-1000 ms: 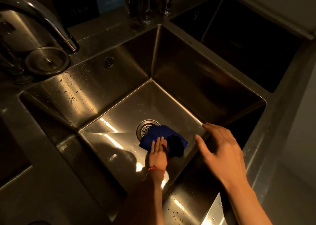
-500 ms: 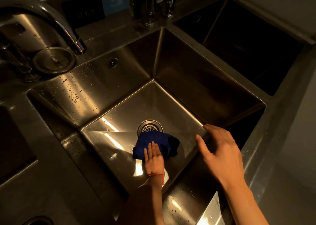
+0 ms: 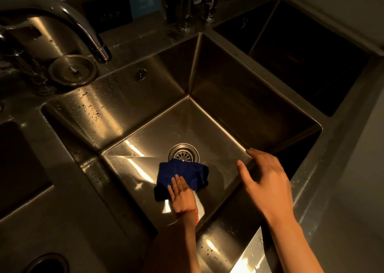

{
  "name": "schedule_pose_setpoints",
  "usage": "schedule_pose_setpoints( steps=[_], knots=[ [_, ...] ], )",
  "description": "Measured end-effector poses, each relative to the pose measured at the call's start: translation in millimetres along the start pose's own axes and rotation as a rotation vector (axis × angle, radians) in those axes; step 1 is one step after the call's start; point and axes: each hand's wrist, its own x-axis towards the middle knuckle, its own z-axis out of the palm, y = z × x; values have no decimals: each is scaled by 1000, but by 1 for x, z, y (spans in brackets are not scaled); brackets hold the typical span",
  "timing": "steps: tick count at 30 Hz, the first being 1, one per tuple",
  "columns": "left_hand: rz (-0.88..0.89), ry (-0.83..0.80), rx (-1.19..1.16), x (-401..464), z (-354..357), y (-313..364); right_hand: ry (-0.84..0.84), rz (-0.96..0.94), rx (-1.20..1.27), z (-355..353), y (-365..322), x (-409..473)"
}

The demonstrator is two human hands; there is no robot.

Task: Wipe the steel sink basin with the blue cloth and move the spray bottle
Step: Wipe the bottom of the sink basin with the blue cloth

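We wipe the floor of the steel sink basin (image 3: pixel 145 144), and we should keep the strokes flat and overlapping, going into the corners. The right hand (image 3: pixel 268 181) hovers open at the near rim and holds nothing. The blue cloth (image 3: pixel 182 174) lies beside the drain (image 3: pixel 184 154); the left hand (image 3: pixel 182 195) presses it with straight fingers. We see no spray bottle.

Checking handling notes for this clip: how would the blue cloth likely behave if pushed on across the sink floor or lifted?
The blue cloth lies bunched in folds, so it is probably floppy and would droop if lifted. Under the left hand, pressing flat, it likely slides easily over the wet-looking steel sink, bunching further.
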Motion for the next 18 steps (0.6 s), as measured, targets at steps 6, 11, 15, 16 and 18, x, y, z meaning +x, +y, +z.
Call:
schedule_pose_setpoints(
  steps=[6,11,15,16,18],
  knots=[
    [-44,30,-26,11,-5,2,6,0,11,0,0,0],
    [-61,22,-38,18,-9,4,1,4,2,0,1,1],
    [-89,-5,-55,18,-5,1,6,17,-28,0,1,0],
    [-95,-3,-44,18,-4,-1,10,20,-31,0,1,0],
    [-98,2,-62,18,0,-7,26,29,-40,0,1,0]
  ],
)
